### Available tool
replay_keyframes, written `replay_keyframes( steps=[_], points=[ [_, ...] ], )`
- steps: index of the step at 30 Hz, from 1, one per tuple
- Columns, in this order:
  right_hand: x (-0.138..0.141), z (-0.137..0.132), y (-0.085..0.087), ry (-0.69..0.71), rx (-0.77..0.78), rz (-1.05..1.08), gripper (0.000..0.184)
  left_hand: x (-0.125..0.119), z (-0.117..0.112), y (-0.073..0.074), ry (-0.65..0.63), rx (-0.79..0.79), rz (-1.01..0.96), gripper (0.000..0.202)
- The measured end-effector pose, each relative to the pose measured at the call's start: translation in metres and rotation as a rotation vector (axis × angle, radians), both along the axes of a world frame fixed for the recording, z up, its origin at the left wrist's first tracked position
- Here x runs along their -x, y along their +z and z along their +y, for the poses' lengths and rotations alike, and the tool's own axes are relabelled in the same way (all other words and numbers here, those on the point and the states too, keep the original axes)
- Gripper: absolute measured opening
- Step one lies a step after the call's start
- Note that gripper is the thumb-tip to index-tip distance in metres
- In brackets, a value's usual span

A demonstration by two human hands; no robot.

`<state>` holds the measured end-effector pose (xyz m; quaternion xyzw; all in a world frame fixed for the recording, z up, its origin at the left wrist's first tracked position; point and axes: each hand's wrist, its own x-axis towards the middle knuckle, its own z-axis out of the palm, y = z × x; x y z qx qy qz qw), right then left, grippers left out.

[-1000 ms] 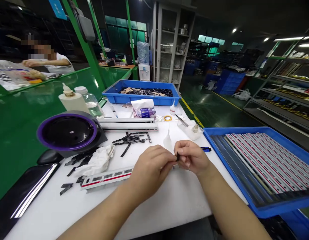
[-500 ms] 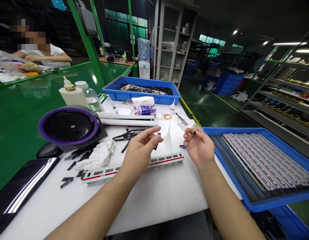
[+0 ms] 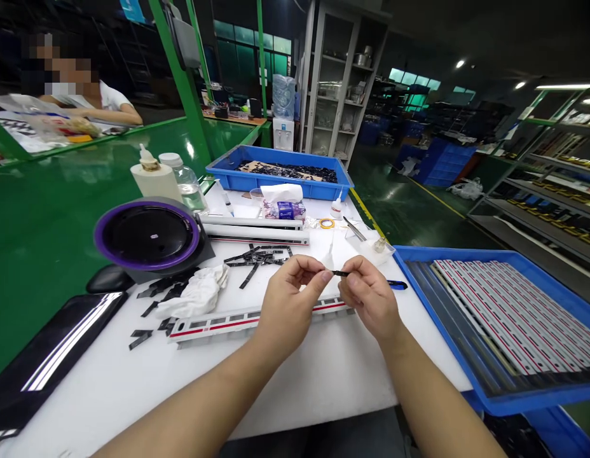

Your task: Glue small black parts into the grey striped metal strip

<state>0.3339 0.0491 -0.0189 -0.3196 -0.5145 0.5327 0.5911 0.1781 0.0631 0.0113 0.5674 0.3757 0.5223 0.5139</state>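
Between the fingertips of both hands is a small black strip (image 3: 341, 273). My left hand (image 3: 288, 302) pinches its left end with thumb and forefinger, and my right hand (image 3: 371, 296) pinches the other end. Just behind and below the hands, a white train car shell (image 3: 213, 326) with a red stripe and window openings lies on its side; my left hand hides part of it. A white bottle with a thin nozzle (image 3: 329, 257) stands right behind the fingertips. Loose black strips (image 3: 257, 256) lie beyond my left hand. A blue-handled cutter (image 3: 397, 285) rests beside my right hand.
A blue tray (image 3: 502, 407) of striped shells stands at the right, another blue bin (image 3: 280, 186) at the back. Left are a purple-rimmed round device (image 3: 147, 235), a crumpled white cloth (image 3: 199, 294) and bottles (image 3: 156, 182). Tweezers (image 3: 355, 229) lie behind. A co-worker (image 3: 114, 105) sits far left.
My hands have come together from apart, and the black strip is now gripped at both ends. The right hand has moved left and down, uncovering more of the cutter. The view has shifted slightly.
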Motion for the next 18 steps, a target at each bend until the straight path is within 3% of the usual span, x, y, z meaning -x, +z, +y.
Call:
replay_keyframes(
  steps=[4, 8, 15, 17, 18],
  points=[
    [-0.005, -0.002, 0.003, -0.037, 0.042, 0.029, 0.021, 0.003, -0.002, 0.001, -0.006, -0.055, 0.130, 0.010],
    [-0.014, -0.006, 0.007, -0.051, 0.105, 0.078, 0.019, 0.004, -0.007, 0.002, -0.108, -0.125, 0.312, 0.007],
    [-0.023, -0.002, 0.012, 0.322, 0.372, 0.134, 0.023, 0.002, -0.013, -0.006, -0.164, -0.637, 0.402, 0.012],
    [-0.019, -0.004, 0.012, 0.324, 0.367, 0.102, 0.029, 0.001, -0.016, -0.006, -0.166, -0.691, 0.406, 0.015],
    [-0.017, -0.007, 0.011, 0.255, 0.317, 0.095, 0.032, 0.000, -0.016, -0.005, -0.136, -0.668, 0.383, 0.014]
  ],
)
